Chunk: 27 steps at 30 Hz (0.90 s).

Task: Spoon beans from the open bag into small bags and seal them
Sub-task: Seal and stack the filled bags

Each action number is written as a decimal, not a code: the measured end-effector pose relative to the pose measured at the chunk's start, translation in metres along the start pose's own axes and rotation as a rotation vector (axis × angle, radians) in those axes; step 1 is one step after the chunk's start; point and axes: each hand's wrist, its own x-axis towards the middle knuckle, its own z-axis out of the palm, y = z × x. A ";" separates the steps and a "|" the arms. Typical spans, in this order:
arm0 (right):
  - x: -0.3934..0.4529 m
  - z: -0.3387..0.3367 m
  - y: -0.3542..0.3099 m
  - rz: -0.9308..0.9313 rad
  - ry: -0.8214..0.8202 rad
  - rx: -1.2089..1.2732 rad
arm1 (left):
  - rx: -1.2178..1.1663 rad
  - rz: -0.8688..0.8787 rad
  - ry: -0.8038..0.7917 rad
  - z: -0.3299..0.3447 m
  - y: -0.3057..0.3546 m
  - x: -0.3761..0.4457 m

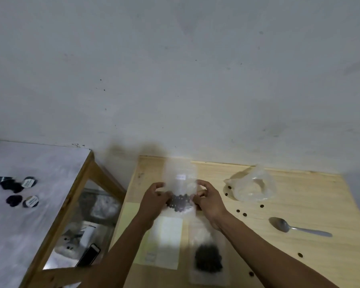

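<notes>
A small clear bag (180, 183) with dark beans in its lower part is held upright above the wooden table (299, 204). My left hand (154, 199) pinches its left side and my right hand (209, 201) pinches its right side, both at the level of the beans. Another small bag of beans (208, 259) lies flat on the table near me. The large open plastic bag (253, 187) sits crumpled at the right rear. A metal spoon (295, 227) lies on the table to the right, untouched.
Loose beans (244, 214) are scattered over the table's right half. A stack of flat empty bags on yellow paper (164, 244) lies under my left forearm. A second table (29, 204) at left carries dark filled bags. A phone (89, 254) lies on a lower shelf.
</notes>
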 end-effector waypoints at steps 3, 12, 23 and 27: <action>0.027 -0.002 0.005 -0.010 0.060 -0.081 | 0.191 0.026 0.000 0.006 -0.012 0.013; 0.078 0.029 0.009 -0.018 0.044 -0.250 | 0.551 0.104 0.231 0.008 -0.017 0.063; 0.090 0.026 0.010 -0.100 -0.035 -0.379 | 0.448 -0.041 0.139 0.007 -0.020 0.070; 0.065 0.003 -0.006 -0.092 -0.089 -0.406 | 0.335 0.005 0.193 -0.004 -0.022 0.057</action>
